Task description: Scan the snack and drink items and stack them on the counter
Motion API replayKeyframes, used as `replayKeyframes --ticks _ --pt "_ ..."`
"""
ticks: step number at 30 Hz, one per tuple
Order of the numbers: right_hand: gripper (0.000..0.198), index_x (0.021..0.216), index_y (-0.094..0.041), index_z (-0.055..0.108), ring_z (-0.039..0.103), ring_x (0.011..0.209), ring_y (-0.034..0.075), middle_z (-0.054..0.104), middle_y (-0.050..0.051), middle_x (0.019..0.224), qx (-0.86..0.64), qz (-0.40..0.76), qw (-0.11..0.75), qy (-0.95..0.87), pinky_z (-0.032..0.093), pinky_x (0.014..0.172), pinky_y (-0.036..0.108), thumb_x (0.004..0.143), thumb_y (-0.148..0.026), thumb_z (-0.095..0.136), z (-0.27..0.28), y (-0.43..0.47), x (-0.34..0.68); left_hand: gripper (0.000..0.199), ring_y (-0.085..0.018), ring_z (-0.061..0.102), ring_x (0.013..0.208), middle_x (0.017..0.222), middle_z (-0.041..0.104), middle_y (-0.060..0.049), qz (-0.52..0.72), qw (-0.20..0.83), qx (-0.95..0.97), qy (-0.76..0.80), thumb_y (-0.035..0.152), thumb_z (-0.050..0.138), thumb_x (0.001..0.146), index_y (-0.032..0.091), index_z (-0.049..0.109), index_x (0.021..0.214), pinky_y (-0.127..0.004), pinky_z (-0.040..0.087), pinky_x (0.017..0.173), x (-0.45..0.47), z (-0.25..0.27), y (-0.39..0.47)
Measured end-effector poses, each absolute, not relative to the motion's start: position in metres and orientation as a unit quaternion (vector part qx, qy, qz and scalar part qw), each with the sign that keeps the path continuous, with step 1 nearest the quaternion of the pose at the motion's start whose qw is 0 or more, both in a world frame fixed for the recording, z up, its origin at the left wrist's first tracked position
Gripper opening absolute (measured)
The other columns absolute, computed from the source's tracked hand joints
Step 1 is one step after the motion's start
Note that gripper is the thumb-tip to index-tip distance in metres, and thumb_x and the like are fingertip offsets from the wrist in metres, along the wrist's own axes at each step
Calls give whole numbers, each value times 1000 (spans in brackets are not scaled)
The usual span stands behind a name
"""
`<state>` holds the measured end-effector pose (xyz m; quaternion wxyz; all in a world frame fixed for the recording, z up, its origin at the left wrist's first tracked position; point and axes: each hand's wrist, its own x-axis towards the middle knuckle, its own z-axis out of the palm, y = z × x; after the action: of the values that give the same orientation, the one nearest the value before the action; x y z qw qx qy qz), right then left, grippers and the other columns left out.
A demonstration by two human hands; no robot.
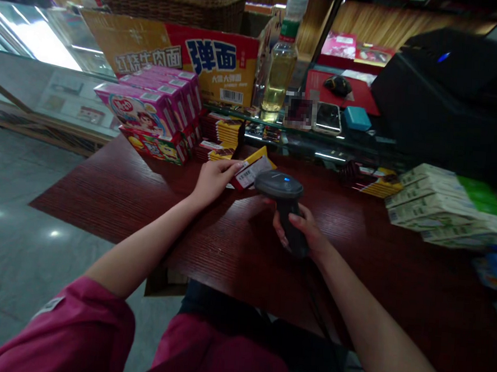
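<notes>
My left hand [213,179] grips a small red and yellow packet [254,168] with a white barcode label, tilted up off the dark wooden counter [117,195]. My right hand [302,230] is wrapped around the handle of a black barcode scanner [282,189] with a blue light on its head. The scanner's head sits just right of the packet, close to its label.
Pink snack boxes [152,110] are stacked at the back left, beside small red and yellow packets [222,131]. A large noodle carton [189,56] and an oil bottle [281,64] stand behind them. Pale boxes [432,203] lie at the right, a black machine [447,97] behind.
</notes>
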<state>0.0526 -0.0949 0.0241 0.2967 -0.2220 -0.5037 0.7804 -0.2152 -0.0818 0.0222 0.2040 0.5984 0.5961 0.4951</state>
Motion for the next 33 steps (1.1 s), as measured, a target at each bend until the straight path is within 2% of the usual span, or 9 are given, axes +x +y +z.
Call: replayKeyframes --ticks 4,10,15,17,22,26,29,33 --pt "51 112 -17 59 54 41 10 66 -2 64 -225 780 287 -508 42 36 20 83 -54 78 29 -95 53 36 -18 69 76 91 81 -5 511 334 525 593 47 67 91 17 83 103 -26 52 65 -209 14 -76" --pt "51 111 -14 60 60 45 14 70 2 67 -205 783 268 -523 47 38 23 82 -50 80 22 -94 51 38 -15 60 62 68 72 -3 494 306 526 620 47 64 91 14 82 85 -23 41 53 -210 9 -72" --pt "56 114 -14 60 60 44 14 71 3 68 -211 782 274 -519 47 38 22 80 -53 82 17 -92 51 44 -16 64 65 79 77 -4 528 388 492 574 57 73 83 16 83 96 -25 50 59 -212 4 -70" --pt "59 116 -14 59 61 44 14 72 3 67 -210 780 280 -519 46 38 22 80 -54 82 18 -92 50 49 -17 67 69 85 79 -5 537 389 486 569 60 76 80 16 83 98 -26 53 62 -213 3 -70" --pt "62 117 -18 55 64 47 15 75 3 69 -221 761 315 -522 49 41 23 76 -54 84 24 -88 55 51 -23 74 84 102 81 -7 555 317 487 595 59 74 82 17 81 110 -31 60 69 -213 7 -76" --pt "60 115 -19 54 61 46 14 74 2 69 -242 716 413 -509 48 41 23 76 -56 82 34 -77 82 38 -24 76 93 108 81 -4 542 189 555 602 53 69 90 22 81 109 -32 62 78 -194 10 -76" --pt "56 117 -19 57 59 47 13 73 1 70 -270 664 505 -481 47 43 23 80 -56 78 39 -74 117 30 -22 78 94 107 82 -2 532 97 628 560 45 64 96 25 81 111 -31 62 84 -161 17 -68" --pt "54 122 -19 60 60 51 13 71 0 71 -323 619 556 -451 48 47 23 84 -55 74 32 -84 171 28 -21 79 97 115 80 -2 528 13 717 455 38 60 101 26 77 120 -31 63 85 -95 26 -44"
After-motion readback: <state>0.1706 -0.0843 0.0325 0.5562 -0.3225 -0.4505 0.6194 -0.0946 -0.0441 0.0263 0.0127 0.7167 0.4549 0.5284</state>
